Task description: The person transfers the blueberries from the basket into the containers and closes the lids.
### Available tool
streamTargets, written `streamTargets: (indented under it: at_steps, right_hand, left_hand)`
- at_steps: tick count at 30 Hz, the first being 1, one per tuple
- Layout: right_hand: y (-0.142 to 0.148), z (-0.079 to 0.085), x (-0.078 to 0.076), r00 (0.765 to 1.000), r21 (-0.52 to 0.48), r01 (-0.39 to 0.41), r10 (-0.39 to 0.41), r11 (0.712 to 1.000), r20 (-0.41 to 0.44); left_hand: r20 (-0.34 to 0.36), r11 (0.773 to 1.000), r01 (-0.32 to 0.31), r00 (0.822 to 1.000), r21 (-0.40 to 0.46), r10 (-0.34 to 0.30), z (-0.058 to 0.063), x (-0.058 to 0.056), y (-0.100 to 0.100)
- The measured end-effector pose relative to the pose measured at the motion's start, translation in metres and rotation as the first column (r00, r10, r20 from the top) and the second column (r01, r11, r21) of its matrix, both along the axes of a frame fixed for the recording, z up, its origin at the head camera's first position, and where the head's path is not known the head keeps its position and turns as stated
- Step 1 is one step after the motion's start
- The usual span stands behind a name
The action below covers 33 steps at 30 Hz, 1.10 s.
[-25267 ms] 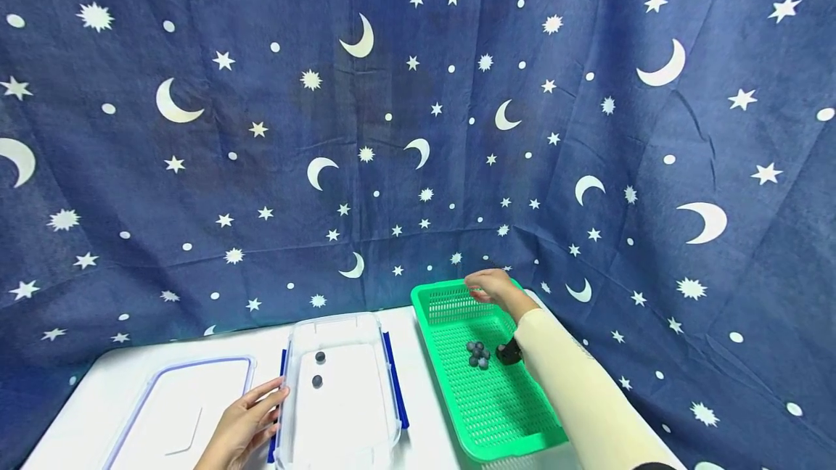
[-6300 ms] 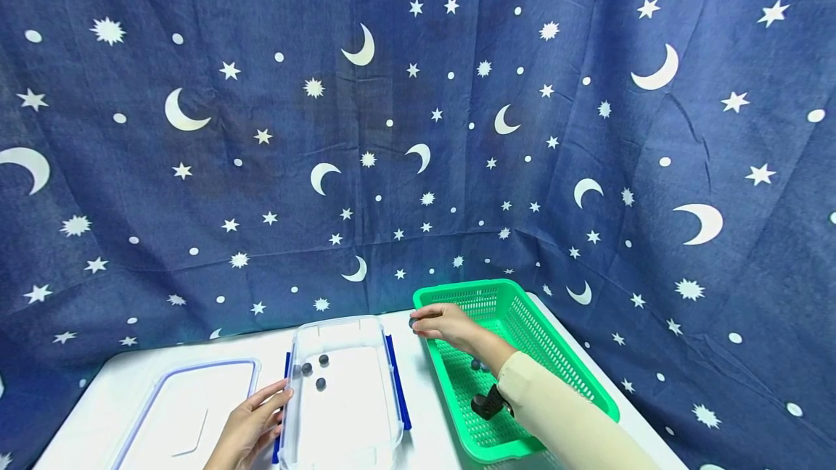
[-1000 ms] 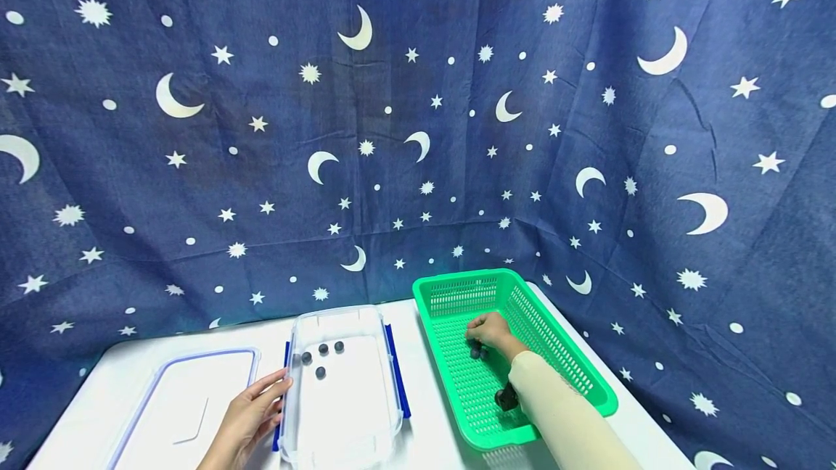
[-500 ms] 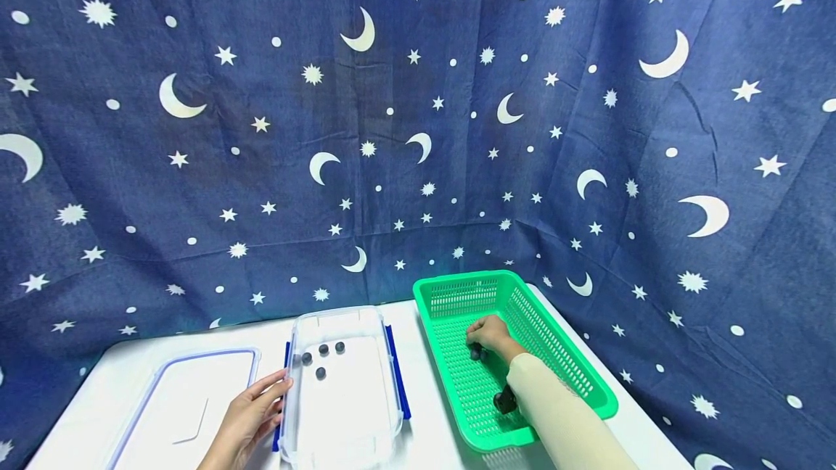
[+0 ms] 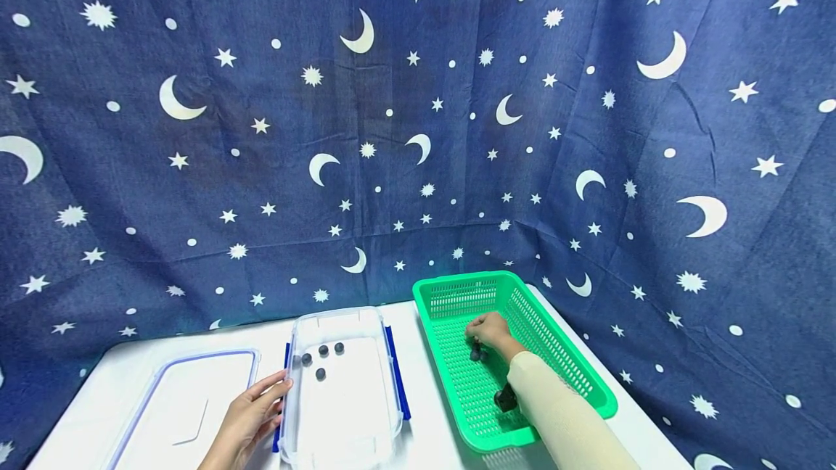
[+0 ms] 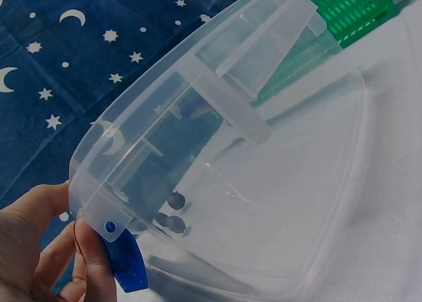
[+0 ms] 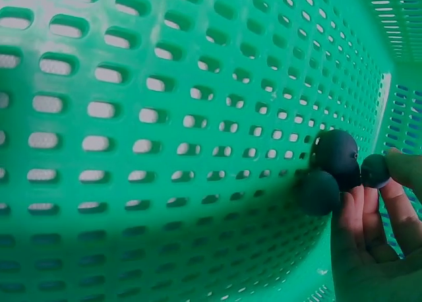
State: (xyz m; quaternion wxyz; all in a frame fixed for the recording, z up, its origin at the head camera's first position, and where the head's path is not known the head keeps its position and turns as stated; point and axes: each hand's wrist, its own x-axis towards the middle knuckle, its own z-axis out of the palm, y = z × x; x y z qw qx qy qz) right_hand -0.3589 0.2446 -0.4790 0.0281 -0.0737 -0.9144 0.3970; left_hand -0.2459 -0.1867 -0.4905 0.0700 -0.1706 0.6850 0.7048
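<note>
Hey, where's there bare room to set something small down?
The clear box's near half, this side of its four dark balls; also the table strip between box and green basket. It's crowded around the right hand.

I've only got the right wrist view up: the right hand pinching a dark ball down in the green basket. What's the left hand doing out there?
Observer: The left hand is touching the left side of a clear box.
Operator: Got it. Anything inside that box?
Observer: Yes, four dark balls, grouped loosely toward its far end.
Operator: And is the box covered right now?
Observer: No, the lid lies on the white table, to the left of the box.
</note>
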Motion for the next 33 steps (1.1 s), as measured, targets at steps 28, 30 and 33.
streamTargets:
  at_steps: [28,30,33]
  right_hand:
    - [-0.006,0.011,-0.004,1.000,-0.305,-0.009,0.001,0.952,-0.026]
    - [-0.009,0.014,-0.002,1.000,-0.381,-0.025,0.020,0.924,-0.019]
    - [-0.014,0.016,0.001,0.999,-0.469,-0.047,0.050,0.882,-0.007]
  left_hand:
    - [0.020,1.000,0.001,1.000,-0.008,-0.001,-0.001,-0.002,-0.001]
    - [0.019,1.000,0.003,1.000,-0.010,-0.002,-0.001,-0.002,-0.001]
    - [0.020,1.000,0.002,1.000,-0.014,-0.002,-0.001,-0.001,-0.001]
